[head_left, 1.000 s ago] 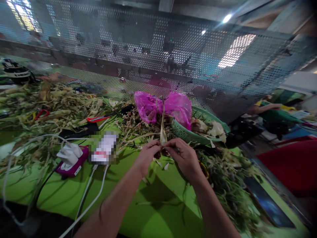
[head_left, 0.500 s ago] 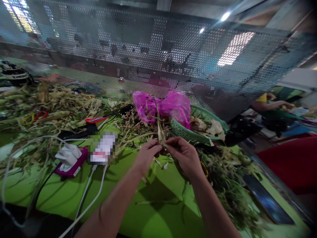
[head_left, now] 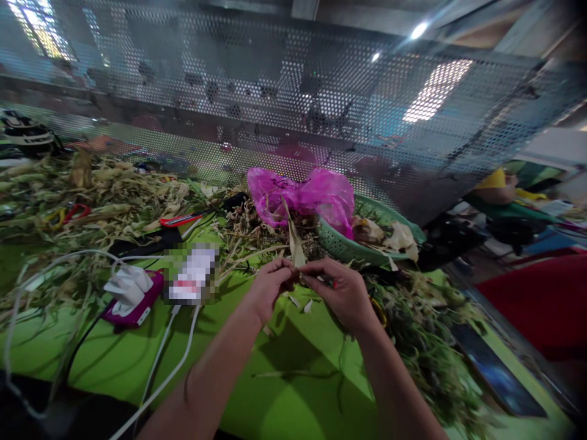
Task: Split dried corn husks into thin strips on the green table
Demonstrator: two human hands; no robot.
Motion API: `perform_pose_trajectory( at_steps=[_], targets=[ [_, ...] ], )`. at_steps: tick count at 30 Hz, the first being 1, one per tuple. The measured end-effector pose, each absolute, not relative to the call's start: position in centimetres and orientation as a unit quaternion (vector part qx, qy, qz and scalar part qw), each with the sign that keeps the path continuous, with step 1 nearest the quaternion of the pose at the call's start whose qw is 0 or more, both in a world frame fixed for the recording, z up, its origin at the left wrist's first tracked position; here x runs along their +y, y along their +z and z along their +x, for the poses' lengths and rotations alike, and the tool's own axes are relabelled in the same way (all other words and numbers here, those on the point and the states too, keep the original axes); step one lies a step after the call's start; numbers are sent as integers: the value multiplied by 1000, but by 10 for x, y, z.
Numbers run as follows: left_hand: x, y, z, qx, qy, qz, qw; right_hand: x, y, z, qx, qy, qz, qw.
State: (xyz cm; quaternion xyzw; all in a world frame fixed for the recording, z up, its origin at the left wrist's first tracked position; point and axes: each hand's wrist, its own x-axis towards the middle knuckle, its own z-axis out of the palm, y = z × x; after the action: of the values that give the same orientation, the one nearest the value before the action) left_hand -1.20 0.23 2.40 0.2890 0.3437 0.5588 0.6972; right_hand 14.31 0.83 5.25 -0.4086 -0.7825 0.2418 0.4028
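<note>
Above the green tabletop (head_left: 293, 391), my left hand (head_left: 268, 288) and my right hand (head_left: 343, 293) meet fingertip to fingertip. Both pinch the base of a dried plant stalk (head_left: 293, 239) whose pale leaf rises between them and leans left. Small pale scraps (head_left: 306, 305) lie on the table just under the hands. Beyond the hands stands a green mesh basket (head_left: 353, 249) with husks in it, and a crumpled pink plastic bag (head_left: 306, 195) rests against its left side.
Heaps of dried stalks and husks (head_left: 105, 189) cover the table's left and right. A pink power strip with a white charger (head_left: 131, 293) and cables lies at left, red-handled scissors (head_left: 181, 219) behind it. A perforated metal screen (head_left: 293, 110) closes the back. Another person (head_left: 498, 189) works at right.
The stalk's leaf has tipped from upright to leaning left, and my fingertips have shifted slightly around its base. The person at right has moved a little.
</note>
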Motion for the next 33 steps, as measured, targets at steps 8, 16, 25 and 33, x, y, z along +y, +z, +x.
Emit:
perform_pose_trajectory(
  at_steps=[8, 16, 25, 33],
  targets=[
    [3, 21, -9, 302, 564, 218, 737, 12, 52, 141, -794, 194, -407, 407],
    [-2, 28, -9, 319, 578, 309, 685, 8, 47, 138, -712, 289, -441, 464],
    [1, 26, -9, 371, 562, 348, 652, 11, 49, 142, -721, 311, -429, 446],
    [2, 24, -10, 336, 559, 252, 715, 14, 47, 146, -766, 222, -435, 417]
  ],
)
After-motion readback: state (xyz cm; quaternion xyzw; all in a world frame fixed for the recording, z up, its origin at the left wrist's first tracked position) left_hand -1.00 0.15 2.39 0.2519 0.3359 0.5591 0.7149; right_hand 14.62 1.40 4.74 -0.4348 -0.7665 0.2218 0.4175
